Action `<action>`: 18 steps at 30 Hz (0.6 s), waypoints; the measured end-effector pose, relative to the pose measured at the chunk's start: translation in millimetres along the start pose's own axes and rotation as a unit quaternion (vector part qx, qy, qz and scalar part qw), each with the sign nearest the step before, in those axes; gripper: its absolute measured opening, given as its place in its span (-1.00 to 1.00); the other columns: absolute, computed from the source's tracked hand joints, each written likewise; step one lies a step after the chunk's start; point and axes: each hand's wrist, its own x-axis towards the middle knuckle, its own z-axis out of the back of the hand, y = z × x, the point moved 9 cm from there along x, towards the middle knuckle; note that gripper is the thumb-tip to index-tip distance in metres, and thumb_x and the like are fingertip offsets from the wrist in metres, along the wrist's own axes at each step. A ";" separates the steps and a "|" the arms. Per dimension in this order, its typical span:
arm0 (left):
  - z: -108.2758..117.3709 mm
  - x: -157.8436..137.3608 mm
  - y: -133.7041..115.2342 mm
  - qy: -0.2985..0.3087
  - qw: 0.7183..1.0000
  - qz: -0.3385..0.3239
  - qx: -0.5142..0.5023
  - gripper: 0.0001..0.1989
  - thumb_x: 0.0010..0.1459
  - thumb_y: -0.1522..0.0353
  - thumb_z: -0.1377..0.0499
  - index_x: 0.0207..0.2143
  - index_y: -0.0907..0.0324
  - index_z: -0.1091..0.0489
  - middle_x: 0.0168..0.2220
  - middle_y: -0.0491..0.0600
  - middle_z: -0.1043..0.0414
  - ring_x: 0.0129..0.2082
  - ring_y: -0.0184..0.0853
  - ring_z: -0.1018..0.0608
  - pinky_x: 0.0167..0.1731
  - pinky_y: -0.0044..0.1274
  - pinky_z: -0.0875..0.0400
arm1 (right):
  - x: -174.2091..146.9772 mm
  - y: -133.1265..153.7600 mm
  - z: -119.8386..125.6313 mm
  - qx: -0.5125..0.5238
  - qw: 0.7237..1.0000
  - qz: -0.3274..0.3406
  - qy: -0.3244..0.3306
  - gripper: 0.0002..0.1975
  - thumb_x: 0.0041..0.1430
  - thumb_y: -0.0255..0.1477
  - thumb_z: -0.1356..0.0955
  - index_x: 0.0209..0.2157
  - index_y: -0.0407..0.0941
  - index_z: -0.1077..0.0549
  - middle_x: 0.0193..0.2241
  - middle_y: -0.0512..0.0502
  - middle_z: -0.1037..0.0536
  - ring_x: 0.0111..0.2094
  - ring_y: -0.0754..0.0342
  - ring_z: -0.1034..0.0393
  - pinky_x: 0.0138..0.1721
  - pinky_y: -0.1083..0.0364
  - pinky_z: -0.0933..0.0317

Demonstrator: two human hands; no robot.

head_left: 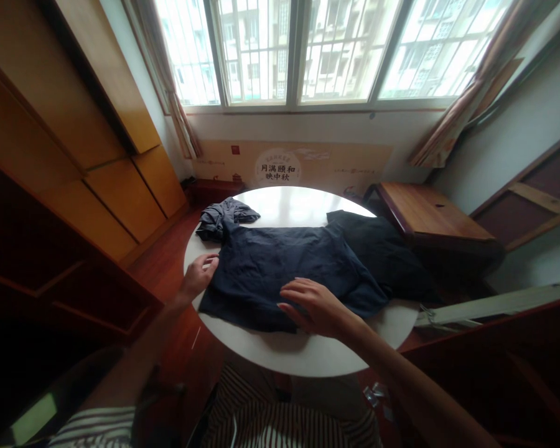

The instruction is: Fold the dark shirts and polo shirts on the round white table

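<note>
A navy blue garment [270, 261], likely a T-shirt, lies spread out with some creases on the round white table [280, 358]. At its left edge is my left hand [200, 275], fingers slightly bent and a gap between thumb and fingers; whether it touches the cloth is hard to tell. Over the garment's lower middle, my right hand [313, 305] hovers or rests lightly, thumb apart from the bent fingers, gripping nothing. Crumpled grey clothing [224, 218] sits at the table's far left. A black garment [382, 252] lies to the right, partly under the navy one and reaching the table's edge.
Beyond the table's right side stands a brown wooden table [438, 211]. Yellow-brown cabinets [116, 193] line the left wall. Barred windows [298, 53] with curtains are at the back, above a printed banner [280, 165]. A pale beam [494, 302] lies at the right.
</note>
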 end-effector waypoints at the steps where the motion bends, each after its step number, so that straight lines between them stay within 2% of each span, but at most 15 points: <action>1: -1.6 10.2 6.8 0.002 0.999 0.047 0.000 -0.56 0.23 0.07 -0.12 -0.08 0.23 -0.47 -0.17 0.11 -0.56 -0.08 -0.15 -0.58 -0.09 -0.41 -0.49 | 13.4 -4.9 -4.3 0.006 1.000 -0.015 -0.002 -0.62 0.42 -0.22 -0.20 0.02 -0.09 -0.51 -0.02 -0.24 -0.56 0.01 -0.04 -0.44 0.08 -0.06 -0.26; 3: -2.9 27.2 15.5 0.000 0.994 0.109 0.029 -0.49 0.11 0.03 -0.24 -0.08 0.25 -0.47 -0.16 0.15 -0.57 -0.08 -0.12 -0.59 -0.09 -0.42 -0.47 | 35.6 -19.3 -22.6 -0.003 0.998 -0.058 0.011 -0.50 0.42 -0.14 -0.17 0.23 -0.06 -0.36 0.22 -0.23 -0.38 0.23 -0.15 -0.25 0.22 -0.21 -0.12; 5: -5.2 38.4 20.3 0.009 0.988 0.144 0.051 -0.44 0.00 0.01 -0.32 -0.11 0.27 -0.48 -0.18 0.17 -0.59 -0.10 -0.09 -0.60 -0.10 -0.43 -0.46 | 47.4 -36.4 -50.6 -0.030 0.993 -0.105 0.047 -0.39 0.39 -0.05 -0.17 0.34 -0.02 -0.20 0.37 -0.21 -0.14 0.36 -0.29 0.01 0.26 -0.38 0.05; 7: -15.7 42.5 23.0 0.061 0.985 0.157 0.030 -0.40 -0.07 -0.03 -0.35 -0.18 0.30 -0.50 -0.21 0.16 -0.60 -0.13 -0.04 -0.61 -0.13 -0.41 -0.47 | 49.3 -50.0 -77.8 -0.057 0.986 -0.132 0.082 -0.35 0.36 -0.01 -0.18 0.37 0.00 -0.15 0.40 -0.18 -0.01 0.39 -0.37 0.18 0.26 -0.48 0.19; 9: -31.4 39.4 20.3 0.138 0.978 0.152 -0.036 -0.37 -0.12 -0.05 -0.37 -0.20 0.31 -0.51 -0.22 0.14 -0.61 -0.15 -0.02 -0.62 -0.16 -0.39 -0.50 | 46.6 -57.9 -95.4 -0.068 0.983 -0.139 0.094 -0.34 0.35 0.00 -0.19 0.36 0.01 -0.16 0.41 -0.18 0.01 0.40 -0.37 0.23 0.26 -0.49 0.30; 12: -47.5 27.6 5.8 0.220 0.950 0.146 -0.164 -0.27 -0.21 0.04 -0.45 -0.04 0.28 -0.46 -0.15 0.11 -0.59 -0.12 -0.04 -0.61 -0.12 -0.36 -0.52 | 43.3 -62.8 -101.8 -0.032 0.986 -0.141 0.084 -0.34 0.35 0.01 -0.18 0.36 0.02 -0.17 0.40 -0.16 -0.02 0.41 -0.33 0.25 0.28 -0.47 0.40; 15: -53.3 21.7 -22.3 0.246 0.917 0.146 -0.278 -0.16 -0.19 0.18 -0.49 0.14 0.21 -0.32 -0.07 0.11 -0.56 -0.10 -0.11 -0.61 -0.09 -0.36 -0.53 | 45.2 -71.7 -89.3 0.082 0.980 -0.174 0.046 -0.40 0.38 -0.03 -0.14 0.33 0.02 -0.21 0.36 -0.14 -0.15 0.40 -0.22 0.12 0.32 -0.41 0.43; 17: -55.1 25.3 -49.6 0.239 0.906 0.135 -0.323 -0.15 -0.14 0.24 -0.47 0.20 0.19 -0.25 -0.06 0.10 -0.54 -0.12 -0.14 -0.61 -0.11 -0.38 -0.54 | 46.8 -84.6 -71.5 0.199 0.956 -0.213 -0.022 -0.42 0.39 -0.05 -0.12 0.30 -0.01 -0.26 0.30 -0.16 -0.27 0.35 -0.13 -0.06 0.35 -0.30 0.28; 18: -56.9 28.9 -66.2 0.229 0.906 0.121 -0.336 -0.14 -0.12 0.26 -0.46 0.22 0.19 -0.22 -0.06 0.09 -0.54 -0.14 -0.15 -0.61 -0.12 -0.39 -0.54 | 46.2 -93.2 -62.0 0.265 0.933 -0.234 -0.063 -0.42 0.38 -0.04 -0.12 0.28 -0.02 -0.29 0.27 -0.17 -0.32 0.30 -0.10 -0.16 0.34 -0.23 0.15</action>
